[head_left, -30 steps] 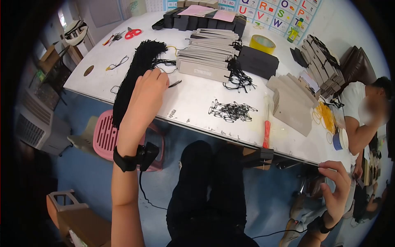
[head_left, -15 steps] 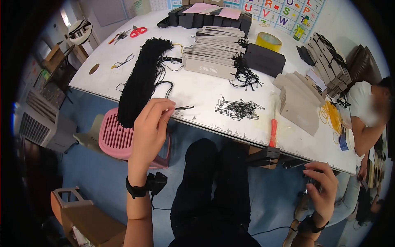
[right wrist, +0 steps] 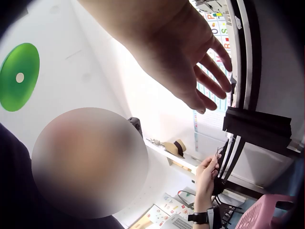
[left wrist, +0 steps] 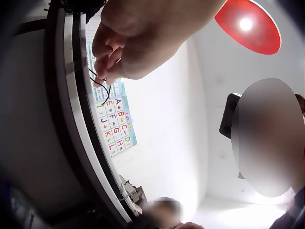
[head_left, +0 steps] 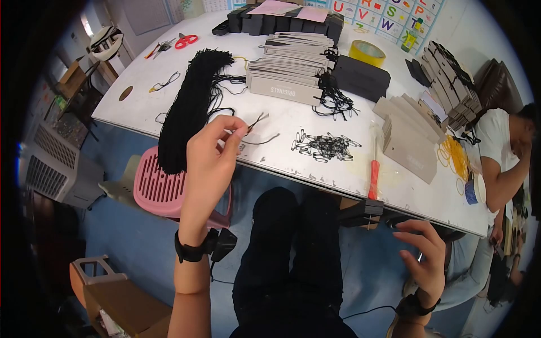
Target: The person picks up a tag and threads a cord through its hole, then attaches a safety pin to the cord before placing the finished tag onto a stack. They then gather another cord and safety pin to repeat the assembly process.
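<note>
Pinching black cord (head_left: pixel 257 122), left hand (head_left: pixel 215 149) above white table (head_left: pixel 284 119); blue floor (head_left: pixel 127 236) below.

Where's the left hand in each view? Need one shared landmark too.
Head: left hand left of centre, pinching dark cord.
Left wrist: left hand at top, left of centre, large.
Right wrist: left hand lower right, small.
Shared landmark: letter chart on the wall.
</note>
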A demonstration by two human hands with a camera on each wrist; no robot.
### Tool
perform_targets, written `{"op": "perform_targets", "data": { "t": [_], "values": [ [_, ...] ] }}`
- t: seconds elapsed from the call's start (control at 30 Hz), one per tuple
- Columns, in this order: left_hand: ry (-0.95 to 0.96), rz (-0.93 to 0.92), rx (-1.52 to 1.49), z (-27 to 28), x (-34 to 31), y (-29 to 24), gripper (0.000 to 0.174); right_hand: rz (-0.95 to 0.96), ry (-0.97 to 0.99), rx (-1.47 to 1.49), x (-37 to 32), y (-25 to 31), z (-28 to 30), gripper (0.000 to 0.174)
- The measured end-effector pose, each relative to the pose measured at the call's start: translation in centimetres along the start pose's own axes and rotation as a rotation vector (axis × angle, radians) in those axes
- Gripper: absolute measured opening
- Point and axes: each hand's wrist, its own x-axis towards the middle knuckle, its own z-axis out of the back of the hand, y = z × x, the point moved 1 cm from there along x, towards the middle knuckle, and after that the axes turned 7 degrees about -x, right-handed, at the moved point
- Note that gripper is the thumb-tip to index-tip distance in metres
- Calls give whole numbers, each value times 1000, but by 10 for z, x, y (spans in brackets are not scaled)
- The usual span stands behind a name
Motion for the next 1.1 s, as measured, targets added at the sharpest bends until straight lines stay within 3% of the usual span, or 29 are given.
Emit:
{"op": "perform_targets", "data": {
  "t": [0.27,0.43,0.77,0.87,0.97,1.03,1.07,1.1],
  "values": [
    [-33,10,89,-15,23,-11,9,10,-8,-21,-1,-5,-1,39],
    [2,-196,-22,-3,63,-22,11,13,-7,-22,-1,-6,0,39],
    [123,-153,7,24,105,-41,18,24,-7,0,0,-9,-1,38],
    [153,-105,-61,24,112,-32,19,31,-8,-2,0,-10,-1,38],
    [67,-38,-180,23,136,3,23,41,-6,2,1,-9,-2,38],
    [25,-290,136,28,147,6,27,39,3,7,1,-8,-2,38],
    [43,-173,211,35,146,12,27,44,1,7,2,-9,-2,38],
    [40,-176,213,33,140,8,27,40,3,6,1,-10,-3,38]
  ]
}}
